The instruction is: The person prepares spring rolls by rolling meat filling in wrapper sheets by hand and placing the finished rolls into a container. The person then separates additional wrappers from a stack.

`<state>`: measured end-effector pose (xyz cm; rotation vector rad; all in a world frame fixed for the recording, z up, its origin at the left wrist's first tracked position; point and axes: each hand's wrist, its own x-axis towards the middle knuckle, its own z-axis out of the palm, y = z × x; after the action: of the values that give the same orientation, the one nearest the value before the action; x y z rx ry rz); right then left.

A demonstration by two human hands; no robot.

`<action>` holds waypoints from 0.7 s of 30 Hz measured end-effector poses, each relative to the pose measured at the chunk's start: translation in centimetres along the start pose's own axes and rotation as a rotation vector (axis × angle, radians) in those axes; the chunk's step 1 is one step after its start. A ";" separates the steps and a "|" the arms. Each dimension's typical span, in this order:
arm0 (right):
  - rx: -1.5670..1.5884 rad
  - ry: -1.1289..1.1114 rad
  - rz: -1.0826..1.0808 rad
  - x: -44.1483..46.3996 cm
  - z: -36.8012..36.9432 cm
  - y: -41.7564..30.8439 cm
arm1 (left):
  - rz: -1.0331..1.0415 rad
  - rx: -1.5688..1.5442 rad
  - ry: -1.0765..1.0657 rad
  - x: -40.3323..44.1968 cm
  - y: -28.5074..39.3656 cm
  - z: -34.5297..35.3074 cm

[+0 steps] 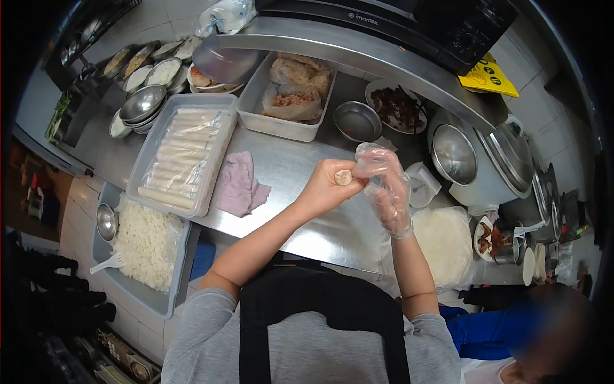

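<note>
My left hand [324,189], bare, is wrapped around a rolled spring roll [343,177], whose pale round end shows between thumb and fingers. Most of the roll is hidden in the palm. Close beside it is my right hand [389,192] in a clear plastic glove, fingers curved and apart, fingertips at the roll's end; whether they touch it I cannot tell. Both hands are above the steel counter [294,221]. To the right lies a stack of pale wrappers [441,249] in plastic. Further left, a plastic tub [211,153] contains several white rolls under film.
A pink cloth [240,185] lies left of my hands. Behind are a bin with bagged filling [291,105], a metal bowl [358,121] and a plate of dark food [396,105]. A grey tub of rice [150,246] stands lower left. Another person [543,326] is at lower right.
</note>
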<state>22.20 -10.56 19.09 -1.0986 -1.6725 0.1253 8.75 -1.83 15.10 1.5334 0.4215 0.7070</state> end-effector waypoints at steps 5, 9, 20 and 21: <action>-0.194 -0.184 -0.130 0.7 0.2 -0.1 | 0.137 -0.110 -0.122 0.3 -1.2 -0.2; -0.118 -0.162 -0.053 0.8 0.2 0.3 | 0.169 -0.083 -0.085 -0.1 -0.6 0.2; 0.425 -0.040 0.184 0.6 2.4 2.3 | -0.042 -0.059 -0.052 -1.1 0.6 -1.7; 0.788 0.107 0.371 0.1 3.4 3.1 | -0.036 -0.059 -0.055 -0.9 0.3 -2.2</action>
<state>21.26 -7.33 15.97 -0.7640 -1.1298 0.8695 6.56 -0.78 15.21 1.4830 0.3834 0.6426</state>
